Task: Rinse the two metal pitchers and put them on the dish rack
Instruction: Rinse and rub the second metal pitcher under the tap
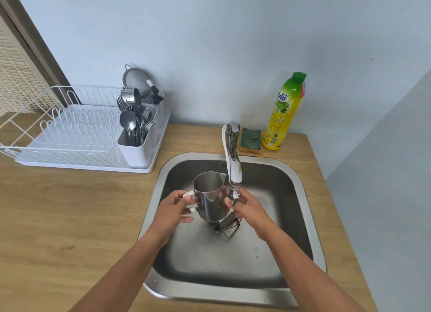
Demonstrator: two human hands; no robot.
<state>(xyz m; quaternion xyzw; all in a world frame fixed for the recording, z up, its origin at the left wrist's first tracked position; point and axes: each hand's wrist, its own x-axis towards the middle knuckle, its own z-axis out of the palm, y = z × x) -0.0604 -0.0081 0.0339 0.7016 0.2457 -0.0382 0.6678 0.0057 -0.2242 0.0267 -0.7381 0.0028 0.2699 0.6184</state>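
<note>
I hold a shiny metal pitcher [211,196] upright over the steel sink [300,188], just left of the faucet spout. My left hand [178,208] grips its handle. My right hand [247,209] rests against the pitcher's right side, fingers near the faucet tip [235,194]. Below the held pitcher, a second metal pitcher [229,225] lies on the sink floor, mostly hidden; only its handle and part of its body show. The white wire dish rack [70,130] stands on the counter at the left.
A cutlery holder [136,146] full of spoons and forks sits at the rack's right end, with a small steel cup and a strainer behind it. A green sponge [250,139] and a yellow dish soap bottle [284,116] stand behind the sink. Wooden counter surrounds the sink.
</note>
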